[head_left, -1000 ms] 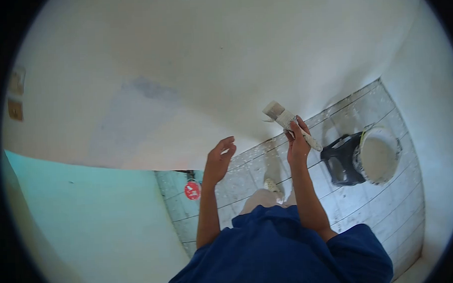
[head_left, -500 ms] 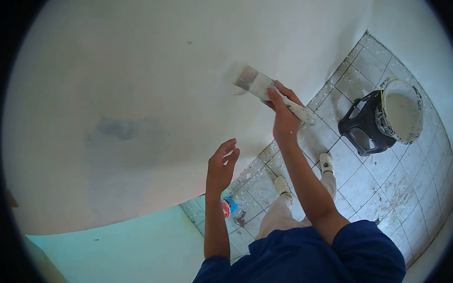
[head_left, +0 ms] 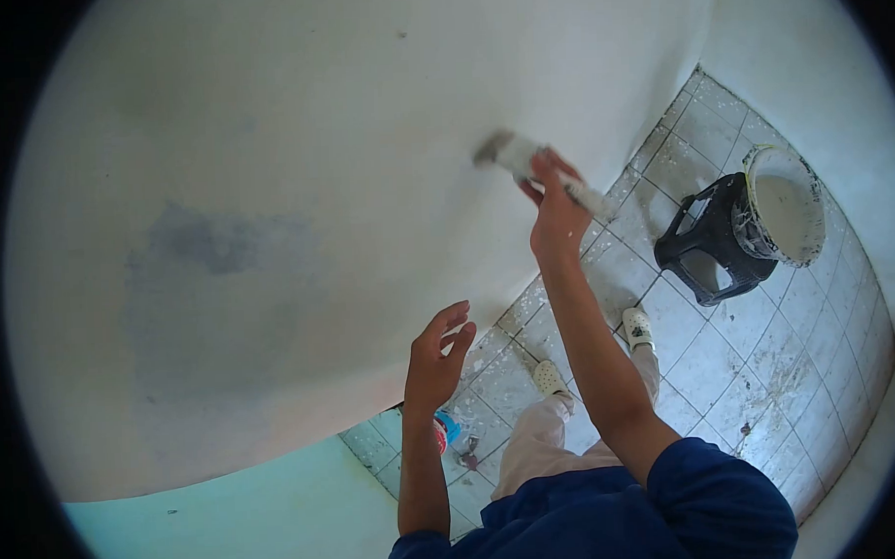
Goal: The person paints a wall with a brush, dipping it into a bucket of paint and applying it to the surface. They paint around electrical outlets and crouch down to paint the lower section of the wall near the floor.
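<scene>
A wide paintbrush [head_left: 518,157], its handle smeared with white paint, is gripped in my right hand [head_left: 560,211]. Its bristles, blurred by motion, meet or nearly meet the pale wall [head_left: 363,115]. Holding nothing, my left hand [head_left: 440,354] hovers near the lower part of the wall, fingers loosely bent and apart from the thumb. A grey patch [head_left: 215,243] marks the wall to the left of both hands.
A bucket of white paint [head_left: 785,218] rests on a black plastic stool [head_left: 717,245] at right. Paint specks dot the tiled floor [head_left: 726,339]. A small blue and red container [head_left: 446,430] stands partly behind my left forearm. Below the wall's edge lies a mint-green surface [head_left: 259,523].
The brush has shifted slightly right along the wall and its angle has changed a little. My left hand sits slightly lower in view. The camera view has shifted a little.
</scene>
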Action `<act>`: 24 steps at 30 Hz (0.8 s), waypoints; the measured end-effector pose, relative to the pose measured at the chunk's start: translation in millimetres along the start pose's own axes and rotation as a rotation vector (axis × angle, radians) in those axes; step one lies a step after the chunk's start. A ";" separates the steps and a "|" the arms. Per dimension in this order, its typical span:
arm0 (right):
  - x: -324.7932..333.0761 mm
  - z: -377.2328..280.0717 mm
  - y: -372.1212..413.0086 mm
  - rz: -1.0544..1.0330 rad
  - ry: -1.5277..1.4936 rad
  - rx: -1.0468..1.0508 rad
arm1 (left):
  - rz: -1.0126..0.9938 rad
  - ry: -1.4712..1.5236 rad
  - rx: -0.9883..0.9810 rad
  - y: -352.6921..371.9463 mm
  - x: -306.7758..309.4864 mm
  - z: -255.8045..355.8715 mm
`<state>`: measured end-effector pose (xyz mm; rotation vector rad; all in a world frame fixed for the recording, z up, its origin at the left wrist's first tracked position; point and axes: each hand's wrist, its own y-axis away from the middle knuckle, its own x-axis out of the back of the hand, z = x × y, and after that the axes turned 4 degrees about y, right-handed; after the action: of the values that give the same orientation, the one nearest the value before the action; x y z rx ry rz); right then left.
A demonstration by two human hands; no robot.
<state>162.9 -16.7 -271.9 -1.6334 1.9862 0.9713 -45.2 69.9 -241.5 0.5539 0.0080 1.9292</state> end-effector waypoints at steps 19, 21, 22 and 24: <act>26.4 33.3 -0.4 0.006 0.093 -0.022 | 0.018 -0.004 0.057 -1.7 2.3 2.2; -15.6 -19.6 24.7 -0.070 -0.007 0.043 | 0.014 -0.024 0.043 -4.5 10.2 5.1; -28.9 -39.2 36.8 -0.099 -0.057 0.071 | 0.013 -0.041 0.040 -5.0 13.8 7.9; -42.6 -44.7 54.2 -0.095 -0.111 0.107 | 0.015 -0.072 0.030 -6.4 20.2 11.2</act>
<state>127.0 -15.1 -198.1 -1.5664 1.8377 0.8852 -41.7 87.4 -225.6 0.6453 -0.0131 1.9255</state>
